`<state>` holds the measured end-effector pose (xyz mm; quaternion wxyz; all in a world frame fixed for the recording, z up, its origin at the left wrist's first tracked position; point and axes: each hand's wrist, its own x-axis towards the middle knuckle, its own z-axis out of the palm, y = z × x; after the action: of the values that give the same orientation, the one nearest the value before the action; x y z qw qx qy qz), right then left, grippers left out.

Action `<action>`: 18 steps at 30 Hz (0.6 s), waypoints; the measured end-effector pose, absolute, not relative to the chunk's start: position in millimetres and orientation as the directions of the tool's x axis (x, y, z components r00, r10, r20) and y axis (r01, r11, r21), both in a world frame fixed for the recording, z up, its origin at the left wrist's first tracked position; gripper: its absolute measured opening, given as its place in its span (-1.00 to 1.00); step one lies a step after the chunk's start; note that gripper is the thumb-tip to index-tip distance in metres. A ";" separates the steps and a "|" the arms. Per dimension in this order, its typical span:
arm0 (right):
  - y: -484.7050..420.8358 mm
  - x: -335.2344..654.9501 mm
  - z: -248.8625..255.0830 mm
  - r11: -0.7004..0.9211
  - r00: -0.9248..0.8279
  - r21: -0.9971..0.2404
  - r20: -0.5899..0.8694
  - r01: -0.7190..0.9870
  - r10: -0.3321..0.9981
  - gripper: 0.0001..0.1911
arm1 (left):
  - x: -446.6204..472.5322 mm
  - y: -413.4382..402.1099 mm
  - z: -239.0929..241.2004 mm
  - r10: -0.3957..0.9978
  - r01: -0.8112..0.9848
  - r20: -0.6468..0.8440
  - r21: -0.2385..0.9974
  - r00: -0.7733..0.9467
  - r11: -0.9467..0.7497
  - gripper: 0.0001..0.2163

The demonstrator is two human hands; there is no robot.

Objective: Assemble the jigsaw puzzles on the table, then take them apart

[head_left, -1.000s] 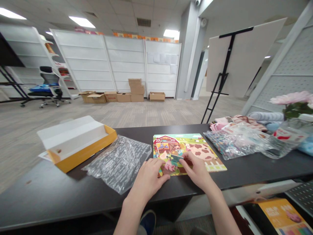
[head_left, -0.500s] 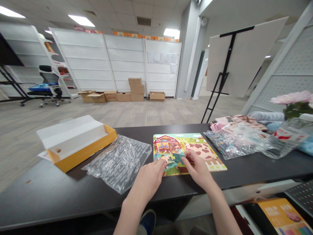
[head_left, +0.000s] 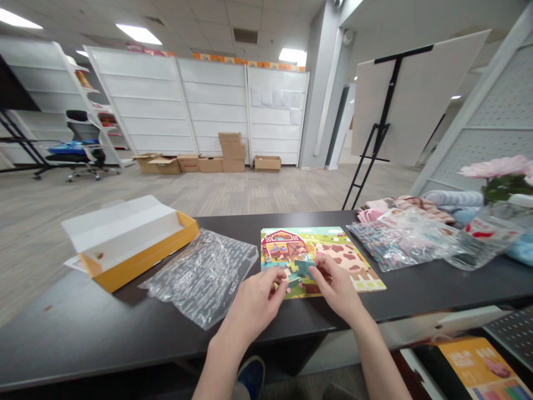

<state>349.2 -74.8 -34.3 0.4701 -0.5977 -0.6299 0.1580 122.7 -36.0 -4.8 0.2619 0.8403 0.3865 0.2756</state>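
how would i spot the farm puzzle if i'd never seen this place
Find the black table, then the stretch between the crumpled plastic bag at left and the colourful packet at right. The farm puzzle lies flat there. Unlike those neighbours, it shows a red barn and a brown-spotted cow.

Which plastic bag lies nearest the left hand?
The clear bag between the yellow box and the farm jigsaw puzzle; the multicoloured bag lies beyond the puzzle's right side.

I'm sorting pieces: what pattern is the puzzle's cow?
The cow is pale with brown patches, shown best in the head view.
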 end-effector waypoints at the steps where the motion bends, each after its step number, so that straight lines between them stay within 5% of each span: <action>1: -74.6 349.5 -34.9 0.238 0.153 -0.760 0.404 0.605 0.902 -0.80 | 121.3 -35.2 -4.7 0.785 0.512 0.256 0.637 0.564 -0.576 -0.87; 12: -73.0 352.2 -36.6 0.206 0.231 -0.765 0.421 0.610 0.877 -0.77 | 127.1 -39.0 -4.2 0.746 0.653 0.252 0.366 0.617 -0.663 -0.80; 18: -74.7 352.6 -33.8 0.187 0.265 -0.782 0.410 0.594 0.873 -0.73 | 126.0 -37.0 -6.9 0.766 0.626 0.256 0.453 0.590 -0.634 -0.82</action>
<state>352.6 -74.7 -33.8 0.4960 -0.6218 -0.5897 0.1403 126.0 -37.0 -6.9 0.1595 0.8772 0.3968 0.2184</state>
